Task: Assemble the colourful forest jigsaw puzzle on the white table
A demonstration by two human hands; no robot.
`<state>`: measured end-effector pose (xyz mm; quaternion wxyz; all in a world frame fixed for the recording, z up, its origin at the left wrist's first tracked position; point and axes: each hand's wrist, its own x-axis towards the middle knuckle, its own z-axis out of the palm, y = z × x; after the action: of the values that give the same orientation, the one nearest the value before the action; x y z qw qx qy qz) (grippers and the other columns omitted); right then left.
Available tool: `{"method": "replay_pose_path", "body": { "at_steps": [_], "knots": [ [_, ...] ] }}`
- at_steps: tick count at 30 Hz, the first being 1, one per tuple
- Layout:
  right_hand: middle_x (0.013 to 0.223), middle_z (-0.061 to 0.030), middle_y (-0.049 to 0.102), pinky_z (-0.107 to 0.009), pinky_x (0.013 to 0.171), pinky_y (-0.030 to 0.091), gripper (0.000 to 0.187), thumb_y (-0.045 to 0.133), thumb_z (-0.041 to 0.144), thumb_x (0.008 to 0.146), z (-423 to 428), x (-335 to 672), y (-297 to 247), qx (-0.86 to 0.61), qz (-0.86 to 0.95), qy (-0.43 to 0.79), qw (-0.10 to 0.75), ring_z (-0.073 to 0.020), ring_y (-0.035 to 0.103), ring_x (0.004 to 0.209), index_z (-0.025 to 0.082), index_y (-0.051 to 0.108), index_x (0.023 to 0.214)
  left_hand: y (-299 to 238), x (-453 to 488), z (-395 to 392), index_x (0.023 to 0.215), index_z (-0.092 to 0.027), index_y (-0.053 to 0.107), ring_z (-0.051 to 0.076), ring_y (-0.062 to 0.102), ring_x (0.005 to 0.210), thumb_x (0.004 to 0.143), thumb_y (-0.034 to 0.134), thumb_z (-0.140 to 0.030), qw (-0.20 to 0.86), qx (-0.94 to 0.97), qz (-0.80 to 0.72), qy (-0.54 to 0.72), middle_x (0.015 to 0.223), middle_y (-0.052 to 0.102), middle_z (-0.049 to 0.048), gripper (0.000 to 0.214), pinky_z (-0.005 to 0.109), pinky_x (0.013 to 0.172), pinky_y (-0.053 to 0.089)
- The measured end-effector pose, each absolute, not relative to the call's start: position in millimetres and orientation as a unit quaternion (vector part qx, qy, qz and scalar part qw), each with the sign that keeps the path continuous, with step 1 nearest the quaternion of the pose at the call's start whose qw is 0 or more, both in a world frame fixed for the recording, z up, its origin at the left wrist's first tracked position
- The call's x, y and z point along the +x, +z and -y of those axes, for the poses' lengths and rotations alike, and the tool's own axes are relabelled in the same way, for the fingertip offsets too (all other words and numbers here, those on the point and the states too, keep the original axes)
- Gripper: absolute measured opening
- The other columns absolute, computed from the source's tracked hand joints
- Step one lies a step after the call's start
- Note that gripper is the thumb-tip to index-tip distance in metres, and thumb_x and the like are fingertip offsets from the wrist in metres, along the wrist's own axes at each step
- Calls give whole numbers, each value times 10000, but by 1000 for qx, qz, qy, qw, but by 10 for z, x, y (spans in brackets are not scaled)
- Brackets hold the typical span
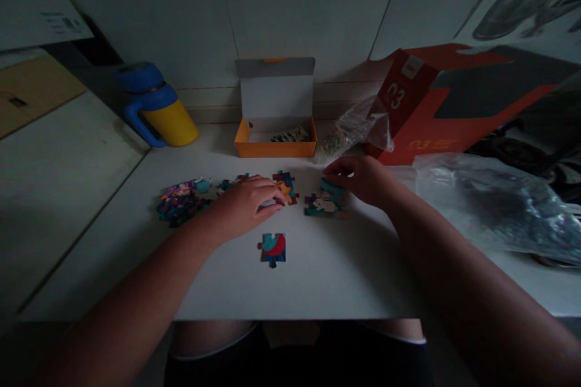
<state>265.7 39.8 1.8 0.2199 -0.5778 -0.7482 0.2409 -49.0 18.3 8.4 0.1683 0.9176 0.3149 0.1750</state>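
Observation:
My left hand (251,204) hovers over the table with its fingers loosely curved and apart. Its fingertips are beside or touching a puzzle piece (285,184) with an orange and blue print. To the right, my right hand (359,178) has thumb and fingers closed at the upper edge of a teal puzzle piece (333,188). That piece adjoins a small joined patch of puzzle pieces (323,204) showing a white animal. Nearer to me lies a single red and teal puzzle piece (275,248). A heap of puzzle pieces (181,202) lies left, partly hidden by my left forearm.
An orange-rimmed box (276,150) stands with its lid up at the back, pieces inside. Left of it is a blue and yellow jug (170,121). On the right are a clear bag (349,133), a large red box (417,103) and plastic wrap (494,199).

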Motion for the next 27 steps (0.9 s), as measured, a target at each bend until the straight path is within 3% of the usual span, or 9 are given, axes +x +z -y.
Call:
{"method": "replay_pose_path", "body": {
  "at_steps": [10, 17, 27],
  "knots": [
    [984, -42, 811, -311, 788, 565, 249, 729, 294, 908, -424, 2740, -4, -555, 788, 223, 143, -212, 746, 844, 261, 800, 1145, 64, -524, -204, 1105, -238, 741, 227, 665, 1070, 1041, 653, -247, 150, 921, -320, 165, 1086, 750, 48, 109, 417, 983, 496],
    [1177, -108, 776, -316, 813, 573, 288, 724, 276, 925, -433, 2746, 2, -545, 813, 170, 115, -231, 738, 923, 224, 792, 1200, 70, -538, -232, 1070, -217, 737, 242, 672, 1057, 1032, 640, -247, 126, 917, -343, 159, 1064, 750, 66, 108, 419, 982, 524],
    [1131, -95, 768, -343, 856, 572, 251, 675, 292, 949, -415, 2743, 1, -537, 821, 163, 102, -242, 731, 941, 231, 788, 1165, 318, -855, -375, 1119, -215, 730, 269, 713, 1037, 1027, 504, -306, 32, 785, -573, 234, 1128, 779, 81, 261, 407, 999, 547]
  ]
}}
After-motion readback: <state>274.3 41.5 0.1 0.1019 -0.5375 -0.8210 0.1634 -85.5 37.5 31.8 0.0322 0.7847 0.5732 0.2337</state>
